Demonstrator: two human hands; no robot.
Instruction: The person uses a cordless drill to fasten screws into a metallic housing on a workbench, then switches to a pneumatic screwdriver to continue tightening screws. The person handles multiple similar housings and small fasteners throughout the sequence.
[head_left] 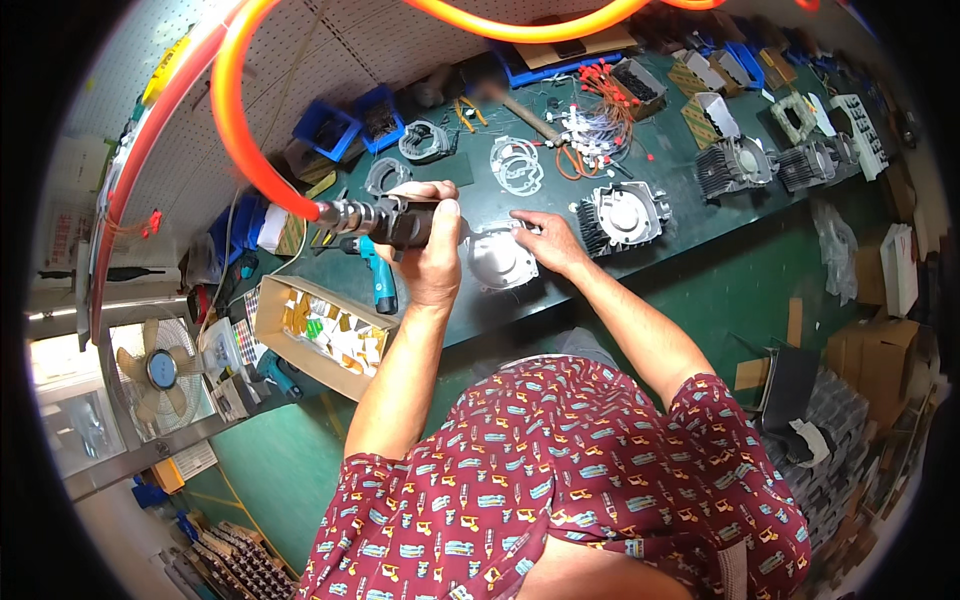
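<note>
My left hand [435,250] is wrapped round a dark air tool [412,222], held above the bench. A metal coupling joins its rear end to a thick orange hose [245,130]. The tool's front end points toward a round silvery metal casting [503,262] on the bench near its front edge; I cannot tell whether its tip touches. At the casting's upper right rim, my right hand [553,243] is closed with thumb and forefinger on the edge. To the right stands a finned metal housing [622,216]. A teal cordless drill [381,278] lies left of the casting.
An open carton [320,345] of small packets sits at the front left. Behind are ring-shaped castings [517,166], blue bins [328,130], a hammer [530,117] and a heap of red-tipped wires [600,125]. More finned housings [735,166] line the right. A fan [160,368] stands left.
</note>
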